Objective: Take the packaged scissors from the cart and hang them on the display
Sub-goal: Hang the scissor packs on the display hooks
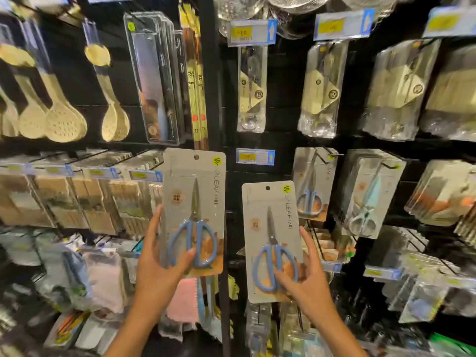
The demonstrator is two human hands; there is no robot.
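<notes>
Left hand [157, 269] grips one scissors pack [193, 210], fingers curled round its lower edge; right hand [306, 276] pinches a second scissors pack [271, 240] likewise. Both packs upright before the display rack [213, 73], beside hung scissors [313, 184].

Single head view, close to the display [283, 130]; faces forward, apparently tilted slightly upward; edges blurred
</notes>
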